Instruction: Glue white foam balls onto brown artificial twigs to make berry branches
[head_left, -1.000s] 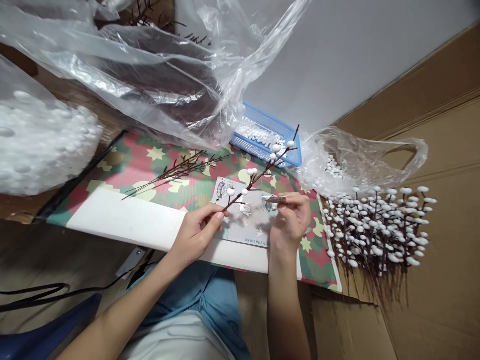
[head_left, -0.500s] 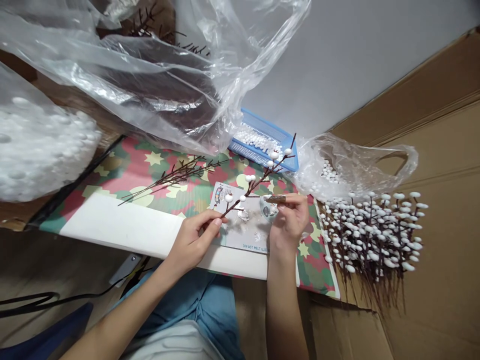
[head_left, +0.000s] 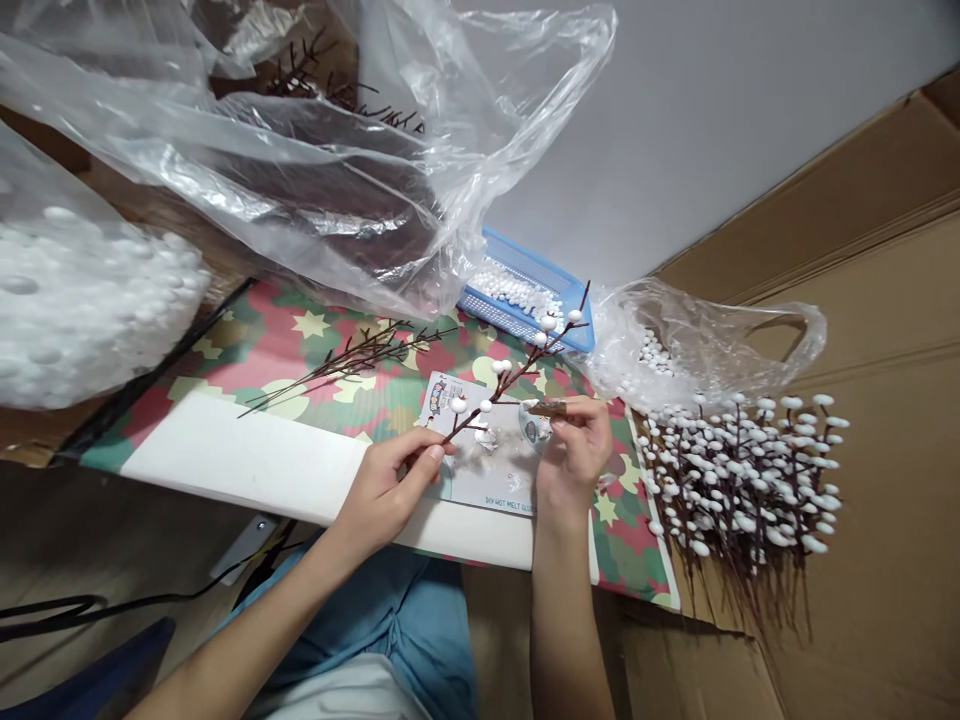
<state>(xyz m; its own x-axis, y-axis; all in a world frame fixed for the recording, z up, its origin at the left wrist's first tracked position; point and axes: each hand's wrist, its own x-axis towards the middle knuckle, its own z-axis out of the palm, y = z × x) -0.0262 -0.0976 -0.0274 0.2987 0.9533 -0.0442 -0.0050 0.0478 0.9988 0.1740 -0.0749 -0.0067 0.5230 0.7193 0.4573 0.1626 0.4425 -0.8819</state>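
My left hand (head_left: 390,478) pinches the base of a thin brown twig (head_left: 517,366) that carries several white foam buds and points up to the right. My right hand (head_left: 571,450) is closed on a small brown stick-like tool (head_left: 549,408), held level just right of the twig's lower part. Both hands hover over a glue-smeared printed card (head_left: 491,455) lying on the star-patterned mat (head_left: 300,350). A bare brown twig (head_left: 345,360) lies on the mat to the left.
A blue basket (head_left: 525,290) of white buds stands behind the card. A clear bag (head_left: 705,340) with more buds lies to its right. A pile of finished budded twigs (head_left: 742,470) rests on cardboard at the right. Large plastic bags (head_left: 262,150) fill the upper left.
The view has shifted slightly, so everything sits a little lower in the picture. Both hands keep their grips and stay nearly still over the card.
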